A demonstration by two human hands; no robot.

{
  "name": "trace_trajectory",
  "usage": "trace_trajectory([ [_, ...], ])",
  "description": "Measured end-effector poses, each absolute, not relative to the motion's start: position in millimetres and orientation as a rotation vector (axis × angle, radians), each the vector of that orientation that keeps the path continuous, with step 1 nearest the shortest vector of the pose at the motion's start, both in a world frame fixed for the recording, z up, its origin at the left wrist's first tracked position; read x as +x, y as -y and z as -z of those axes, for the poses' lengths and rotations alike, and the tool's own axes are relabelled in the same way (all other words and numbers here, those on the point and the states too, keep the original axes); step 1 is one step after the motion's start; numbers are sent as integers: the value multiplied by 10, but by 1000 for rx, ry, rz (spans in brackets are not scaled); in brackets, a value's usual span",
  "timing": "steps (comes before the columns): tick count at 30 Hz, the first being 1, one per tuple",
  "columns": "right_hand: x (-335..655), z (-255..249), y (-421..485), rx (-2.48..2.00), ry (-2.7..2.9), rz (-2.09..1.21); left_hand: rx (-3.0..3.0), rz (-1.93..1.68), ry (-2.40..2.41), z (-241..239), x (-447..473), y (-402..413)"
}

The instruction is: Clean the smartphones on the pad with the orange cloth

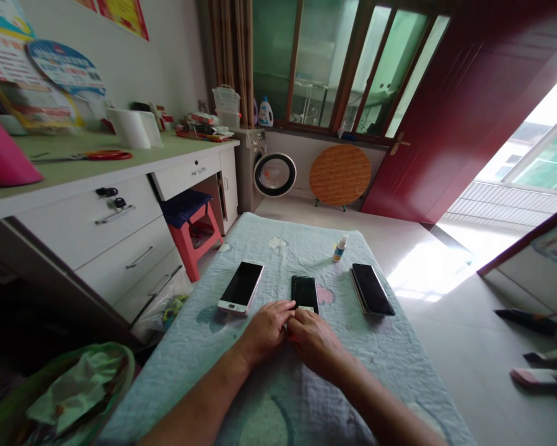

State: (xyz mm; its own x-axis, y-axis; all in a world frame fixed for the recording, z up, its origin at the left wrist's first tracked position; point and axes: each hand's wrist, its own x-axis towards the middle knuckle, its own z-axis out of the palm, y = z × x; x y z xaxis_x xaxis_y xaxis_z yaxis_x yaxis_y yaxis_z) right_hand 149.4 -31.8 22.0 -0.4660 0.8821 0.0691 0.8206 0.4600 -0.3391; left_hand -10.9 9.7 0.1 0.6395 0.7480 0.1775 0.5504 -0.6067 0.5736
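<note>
A dark smartphone [305, 290] lies at the middle of the cloth-covered table, its lower end hidden by my hands. My left hand [269, 325] is closed at its lower left edge, with the fingers bent against it. Beside it, touching, my right hand [315, 337] is curled over the lower part of the phone, fingertips tucked under. A small pale patch shows at its knuckles on the phone; what it is I cannot make out. To the left lies a white smartphone [242, 285] with a black screen. On the right rests another black smartphone [372, 290], seemingly atop a case or second layer.
A small spray bottle [340, 248] stands near the table's far right. The light blue quilted cloth [278, 248] covers the table. At left are a desk [199, 148] with scissors [96, 155], a red stool [199, 235] and a green waste bin [127, 365]. A washing machine [250, 155] stands beyond.
</note>
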Motion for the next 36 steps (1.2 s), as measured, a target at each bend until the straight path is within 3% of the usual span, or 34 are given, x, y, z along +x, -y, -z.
trace_trajectory([
  [15,2033,-287,464,-1723,2379,-387,2459,-626,-1024,46,-114,-64],
  [24,2038,-240,370,-1592,2244,-569,2409,-476,-1075,-27,-65,-51],
  [36,1948,-148,-452,-1796,2177,-192,2459,-595,-1037,-27,-102,55],
])
